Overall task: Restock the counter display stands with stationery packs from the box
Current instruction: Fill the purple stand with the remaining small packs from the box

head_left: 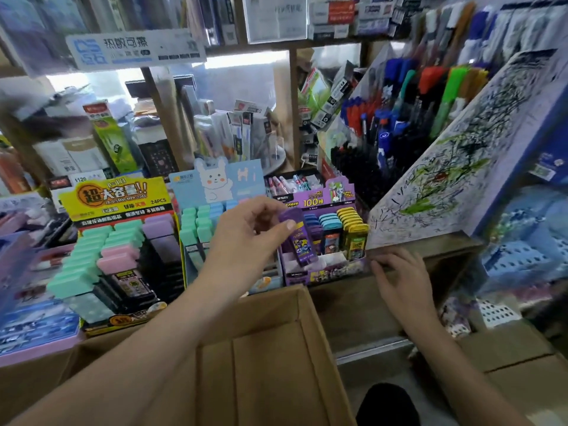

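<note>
I see the cardboard box [270, 348] open at bottom centre, up against the wooden counter [347, 305]. Behind it, L to R: yellow display stand [123, 198] w/ mint, pink & lilac packs, blue bunny stand [215, 182], purple display stand [325, 272] w/ blue, purple & yellow rows. Left hand [246, 238] is over the purple stand's front-left, thumb & fingers pinching a purple pack [299, 241], which is tilted w/ its lower end in the stand. Right hand [399, 278] lies on the counter just beside the stand's right corner, fingers relaxed, holding nothing.
</note>
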### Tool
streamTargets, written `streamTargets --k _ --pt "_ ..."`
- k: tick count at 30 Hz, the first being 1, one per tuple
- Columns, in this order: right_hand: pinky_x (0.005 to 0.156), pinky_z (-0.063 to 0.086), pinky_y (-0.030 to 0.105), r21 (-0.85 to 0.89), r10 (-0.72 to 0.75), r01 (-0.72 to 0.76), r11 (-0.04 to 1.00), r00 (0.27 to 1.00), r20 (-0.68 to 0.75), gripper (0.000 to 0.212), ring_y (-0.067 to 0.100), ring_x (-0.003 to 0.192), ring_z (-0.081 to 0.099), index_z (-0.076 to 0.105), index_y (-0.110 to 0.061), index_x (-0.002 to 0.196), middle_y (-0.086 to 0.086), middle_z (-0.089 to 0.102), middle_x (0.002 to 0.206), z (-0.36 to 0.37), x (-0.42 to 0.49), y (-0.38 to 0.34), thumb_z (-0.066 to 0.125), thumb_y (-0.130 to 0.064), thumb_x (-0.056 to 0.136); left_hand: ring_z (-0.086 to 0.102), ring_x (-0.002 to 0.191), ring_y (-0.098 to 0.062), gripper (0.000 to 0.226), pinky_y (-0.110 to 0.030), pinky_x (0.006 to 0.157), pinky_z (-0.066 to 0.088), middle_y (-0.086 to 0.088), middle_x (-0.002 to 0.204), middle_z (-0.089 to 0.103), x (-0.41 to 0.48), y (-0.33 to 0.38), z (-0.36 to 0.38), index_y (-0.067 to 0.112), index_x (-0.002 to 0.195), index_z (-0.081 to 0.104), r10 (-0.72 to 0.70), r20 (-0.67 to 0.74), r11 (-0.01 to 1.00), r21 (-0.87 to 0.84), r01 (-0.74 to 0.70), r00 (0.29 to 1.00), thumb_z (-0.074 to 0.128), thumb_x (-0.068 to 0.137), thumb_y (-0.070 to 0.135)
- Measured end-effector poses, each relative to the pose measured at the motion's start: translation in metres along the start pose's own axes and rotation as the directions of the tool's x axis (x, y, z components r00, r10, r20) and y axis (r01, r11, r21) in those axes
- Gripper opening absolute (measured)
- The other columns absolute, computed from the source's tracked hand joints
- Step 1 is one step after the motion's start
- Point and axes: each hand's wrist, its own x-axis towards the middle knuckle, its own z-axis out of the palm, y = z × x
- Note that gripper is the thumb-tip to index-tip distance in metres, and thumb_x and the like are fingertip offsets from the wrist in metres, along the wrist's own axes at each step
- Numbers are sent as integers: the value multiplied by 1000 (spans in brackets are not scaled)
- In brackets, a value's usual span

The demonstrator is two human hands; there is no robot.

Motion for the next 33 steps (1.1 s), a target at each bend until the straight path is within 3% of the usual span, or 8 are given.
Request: streamTargets --k 3,7,9,12,20,25,30,33 --pt "81 34 25 21 -30 31 999 999 -23 5 18 93 56 78 -9 92 1 70 97 1 -1 1 77 -8 87 56 67 -4 9 -26 63 48 4 77 68 10 -2 8 27 91 74 39 11 993 107 -40 999 79 87 20" --pt "82 33 24 48 -17 19 999 999 -43 5 16 93 54 79 -9 92 1 69 95 3 -2 3 78 -7 87 56 68 -2 11 -26 68 53 7 77 68 18 -6 17 31 91 73 65 16 981 182 -67 998 79 87 23" --pt "85 34 24 61 -22 25 998 999 -50 5 17 94 55 79 -9 92 0 70 95 4 -3 3 78 -6 87 55 67 2 15 -13 64 47 12 73 65 20 -6 21 34 88 70 98 11 970 222 -98 995 79 87 22" --pt "86 33 21 87 -30 34 996 998 -50 5 21 92 59 79 -9 91 -1 70 95 5 -3 4 78 -5 87 56 70 7 18 -6 66 44 16 74 63 22 -7 26 34 92 68 106 -6 959 265 -101 994 79 87 21" --pt "88 32 14 101 -31 37 994 997 -64 7 14 92 55 78 -11 91 -4 69 95 6 -4 6 78 -6 87 53 68 -4 14 -12 63 46 11 77 62 23 -18 33 25 100 73 83 43 933 349 -93 996 79 87 21" --pt "92 32 9 89 -32 37 995 998 -57 7 18 92 58 78 -11 91 -3 70 94 5 -3 5 78 -6 86 50 66 -4 32 -13 63 45 13 82 60 19 -20 39 33 103 62 69 43 943 322 -79 997 80 85 14" --pt "92 30 8 85 -36 39 996 998 -44 7 20 93 59 79 -8 91 -1 70 95 3 -3 3 79 -4 85 48 78 0 27 -5 64 34 21 91 49 19 -21 45 33 94 59 158 73 826 537 -172 985 82 83 22" --pt "92 30 7 78 -29 31 996 999 -35 7 20 94 58 79 -8 92 -1 70 96 2 -3 1 79 -4 86 49 90 -1 25 -7 74 41 19 98 49 19 -24 46 29 97 62 198 91 792 572 -214 976 82 84 23"
